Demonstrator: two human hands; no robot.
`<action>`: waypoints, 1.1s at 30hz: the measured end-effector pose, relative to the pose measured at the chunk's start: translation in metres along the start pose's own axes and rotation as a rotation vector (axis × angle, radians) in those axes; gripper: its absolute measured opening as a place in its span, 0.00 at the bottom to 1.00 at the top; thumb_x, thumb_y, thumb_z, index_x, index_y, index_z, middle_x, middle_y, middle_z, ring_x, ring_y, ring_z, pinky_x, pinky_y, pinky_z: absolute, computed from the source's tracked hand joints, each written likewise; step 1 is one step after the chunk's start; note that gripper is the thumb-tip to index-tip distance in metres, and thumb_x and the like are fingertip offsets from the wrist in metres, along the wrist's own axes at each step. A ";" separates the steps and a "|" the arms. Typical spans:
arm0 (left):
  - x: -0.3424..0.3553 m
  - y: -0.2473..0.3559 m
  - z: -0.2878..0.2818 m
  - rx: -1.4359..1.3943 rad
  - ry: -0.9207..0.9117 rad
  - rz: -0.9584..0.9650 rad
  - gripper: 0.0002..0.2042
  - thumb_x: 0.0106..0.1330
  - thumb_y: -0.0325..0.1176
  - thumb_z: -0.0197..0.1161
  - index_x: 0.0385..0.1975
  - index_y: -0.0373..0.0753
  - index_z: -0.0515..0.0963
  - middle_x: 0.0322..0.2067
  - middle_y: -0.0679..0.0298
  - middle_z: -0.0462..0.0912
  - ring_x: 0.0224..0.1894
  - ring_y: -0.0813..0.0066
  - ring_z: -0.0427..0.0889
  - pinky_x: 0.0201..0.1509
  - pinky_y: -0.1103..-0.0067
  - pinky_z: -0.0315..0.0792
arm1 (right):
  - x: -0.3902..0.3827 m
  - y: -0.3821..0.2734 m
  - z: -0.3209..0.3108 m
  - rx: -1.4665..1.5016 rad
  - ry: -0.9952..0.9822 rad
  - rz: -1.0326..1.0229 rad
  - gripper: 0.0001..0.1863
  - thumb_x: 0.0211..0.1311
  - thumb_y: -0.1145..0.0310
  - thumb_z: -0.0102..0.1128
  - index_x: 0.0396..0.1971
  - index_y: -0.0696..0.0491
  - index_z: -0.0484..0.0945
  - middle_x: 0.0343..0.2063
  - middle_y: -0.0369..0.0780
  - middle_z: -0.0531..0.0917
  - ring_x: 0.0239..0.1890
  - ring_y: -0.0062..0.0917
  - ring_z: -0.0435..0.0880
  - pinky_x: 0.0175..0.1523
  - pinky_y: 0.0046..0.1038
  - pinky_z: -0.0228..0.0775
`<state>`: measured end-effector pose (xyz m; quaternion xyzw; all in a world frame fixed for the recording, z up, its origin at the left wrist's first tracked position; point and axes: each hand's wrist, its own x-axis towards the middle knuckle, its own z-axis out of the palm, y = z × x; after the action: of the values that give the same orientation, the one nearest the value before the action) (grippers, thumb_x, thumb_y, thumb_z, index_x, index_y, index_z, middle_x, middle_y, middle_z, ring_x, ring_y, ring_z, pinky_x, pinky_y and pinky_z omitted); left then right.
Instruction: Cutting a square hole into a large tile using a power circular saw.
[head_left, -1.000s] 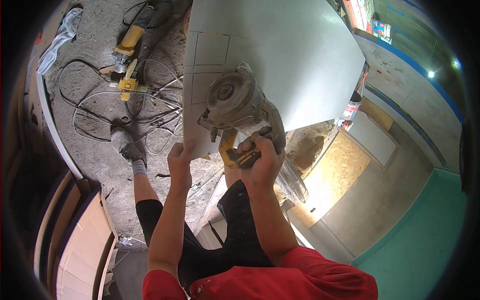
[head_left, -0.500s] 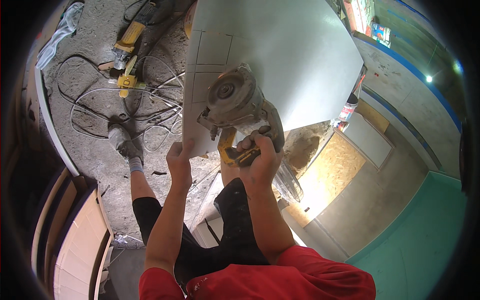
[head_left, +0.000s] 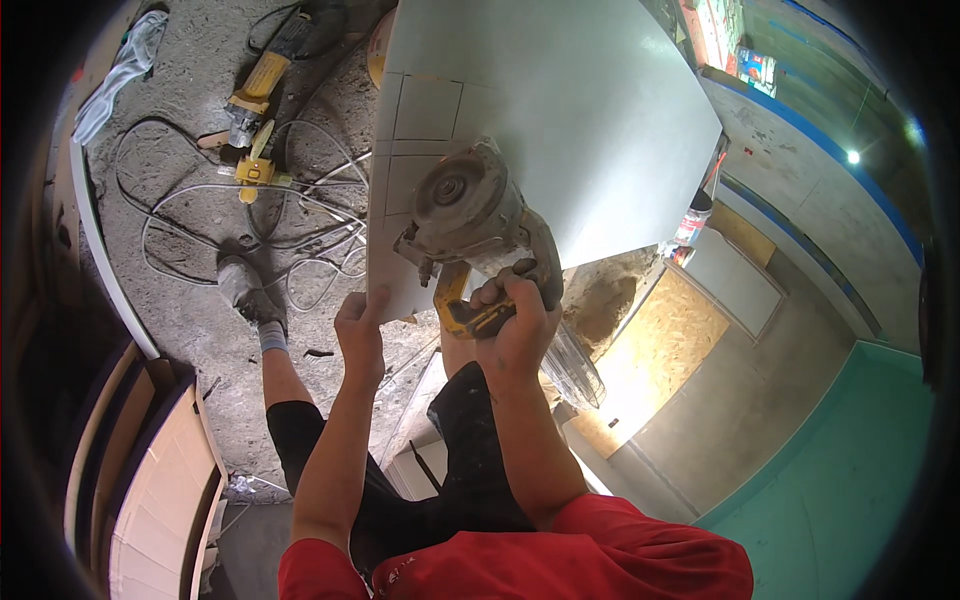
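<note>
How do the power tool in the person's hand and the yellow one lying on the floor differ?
The grey cutting tool is gripped by the right hand and rests on the large pale tile; the yellow tool lies unheld on the dusty floor. The grey tool has a round, dust-coated body; the yellow one is long and slim. The left hand steadies the tile's edge.

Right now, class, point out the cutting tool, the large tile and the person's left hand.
cutting tool (head_left: pixel 468 208), head view, round grey housing.
large tile (head_left: pixel 580 120), head view, bare pale face.
left hand (head_left: pixel 360 335), head view, back of hand at the tile's edge.
</note>
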<state>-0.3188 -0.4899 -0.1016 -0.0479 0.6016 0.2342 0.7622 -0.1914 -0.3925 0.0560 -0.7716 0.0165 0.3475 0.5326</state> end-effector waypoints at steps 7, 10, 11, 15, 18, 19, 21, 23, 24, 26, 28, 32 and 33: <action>0.000 -0.002 0.000 -0.018 0.004 0.011 0.13 0.67 0.38 0.73 0.31 0.34 0.79 0.29 0.67 0.79 0.34 0.83 0.73 0.42 0.80 0.65 | 0.002 0.008 -0.001 0.022 0.074 -0.016 0.05 0.58 0.79 0.55 0.35 0.58 0.76 0.21 0.40 0.79 0.21 0.25 0.79 0.32 0.29 0.78; 0.001 -0.002 -0.001 -0.023 0.001 0.000 0.13 0.67 0.38 0.73 0.31 0.34 0.80 0.28 0.67 0.80 0.33 0.83 0.73 0.42 0.80 0.65 | 0.001 0.010 -0.003 0.018 0.088 -0.018 0.06 0.58 0.80 0.54 0.35 0.59 0.76 0.21 0.40 0.79 0.21 0.26 0.79 0.32 0.29 0.77; 0.002 -0.001 -0.001 -0.027 0.013 0.005 0.13 0.67 0.38 0.73 0.31 0.34 0.80 0.28 0.67 0.80 0.33 0.83 0.73 0.42 0.81 0.65 | 0.001 0.010 -0.003 0.014 0.085 -0.015 0.06 0.57 0.80 0.54 0.35 0.59 0.75 0.21 0.40 0.79 0.21 0.26 0.79 0.32 0.29 0.77; 0.002 0.000 -0.002 -0.016 -0.022 0.001 0.13 0.67 0.38 0.73 0.31 0.34 0.80 0.29 0.68 0.80 0.33 0.83 0.73 0.41 0.80 0.65 | 0.000 0.010 -0.003 0.052 0.059 0.009 0.06 0.57 0.79 0.55 0.35 0.59 0.75 0.20 0.40 0.78 0.21 0.27 0.79 0.32 0.29 0.77; 0.002 0.002 -0.001 -0.015 -0.018 0.001 0.13 0.67 0.38 0.73 0.31 0.35 0.79 0.28 0.68 0.79 0.32 0.83 0.72 0.41 0.80 0.65 | -0.004 0.007 -0.002 0.061 0.048 0.022 0.06 0.57 0.79 0.55 0.35 0.59 0.75 0.20 0.41 0.78 0.21 0.27 0.79 0.32 0.29 0.76; 0.002 0.003 0.000 -0.020 -0.016 0.002 0.13 0.67 0.38 0.73 0.31 0.35 0.79 0.28 0.68 0.79 0.33 0.83 0.72 0.41 0.80 0.64 | -0.006 0.007 -0.001 0.034 0.098 0.025 0.06 0.57 0.79 0.55 0.35 0.59 0.75 0.20 0.41 0.78 0.21 0.27 0.79 0.32 0.29 0.76; 0.002 0.004 0.000 -0.024 -0.016 0.003 0.13 0.67 0.38 0.73 0.31 0.35 0.79 0.29 0.68 0.79 0.33 0.83 0.72 0.41 0.80 0.64 | -0.010 0.007 0.000 0.082 0.058 0.039 0.06 0.56 0.79 0.55 0.35 0.59 0.75 0.20 0.40 0.78 0.21 0.27 0.78 0.31 0.29 0.76; 0.002 0.005 0.000 -0.030 -0.010 0.014 0.13 0.67 0.37 0.73 0.31 0.35 0.79 0.29 0.67 0.79 0.33 0.83 0.72 0.41 0.80 0.64 | -0.011 0.008 0.002 0.057 0.120 0.038 0.06 0.56 0.79 0.55 0.35 0.59 0.75 0.20 0.40 0.78 0.21 0.27 0.78 0.31 0.29 0.76; 0.002 0.005 -0.001 -0.013 -0.022 -0.008 0.13 0.67 0.37 0.73 0.31 0.35 0.79 0.29 0.67 0.79 0.33 0.83 0.72 0.41 0.80 0.64 | -0.011 0.009 0.002 0.093 0.086 0.037 0.07 0.56 0.79 0.55 0.35 0.59 0.75 0.20 0.40 0.78 0.21 0.27 0.78 0.31 0.29 0.76; 0.002 0.005 -0.001 0.004 -0.004 0.001 0.13 0.67 0.38 0.73 0.32 0.34 0.79 0.30 0.67 0.80 0.34 0.82 0.73 0.42 0.80 0.65 | -0.010 0.011 0.003 0.065 0.141 0.032 0.07 0.56 0.79 0.55 0.36 0.59 0.75 0.20 0.40 0.78 0.21 0.27 0.78 0.31 0.29 0.76; 0.002 0.005 -0.001 0.014 -0.013 -0.021 0.14 0.67 0.38 0.73 0.32 0.33 0.80 0.30 0.67 0.80 0.34 0.82 0.73 0.42 0.79 0.65 | -0.008 0.013 0.004 0.063 0.150 0.031 0.07 0.56 0.79 0.56 0.36 0.59 0.75 0.20 0.40 0.78 0.21 0.27 0.78 0.31 0.29 0.76; 0.001 0.003 -0.001 -0.012 -0.014 0.025 0.15 0.67 0.39 0.73 0.34 0.32 0.80 0.31 0.66 0.80 0.35 0.81 0.73 0.43 0.79 0.65 | -0.008 0.014 0.005 0.052 0.163 -0.002 0.08 0.55 0.78 0.57 0.36 0.58 0.76 0.20 0.40 0.79 0.20 0.27 0.78 0.32 0.29 0.76; 0.001 0.003 -0.001 0.016 -0.014 -0.011 0.15 0.67 0.39 0.73 0.34 0.32 0.80 0.31 0.66 0.80 0.35 0.81 0.73 0.43 0.79 0.65 | -0.007 0.014 0.006 0.070 0.110 -0.008 0.07 0.55 0.78 0.57 0.35 0.58 0.76 0.20 0.40 0.79 0.20 0.27 0.79 0.32 0.29 0.76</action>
<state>-0.3205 -0.4873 -0.1023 -0.0437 0.5977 0.2256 0.7680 -0.2054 -0.3964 0.0479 -0.7704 0.0547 0.3018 0.5589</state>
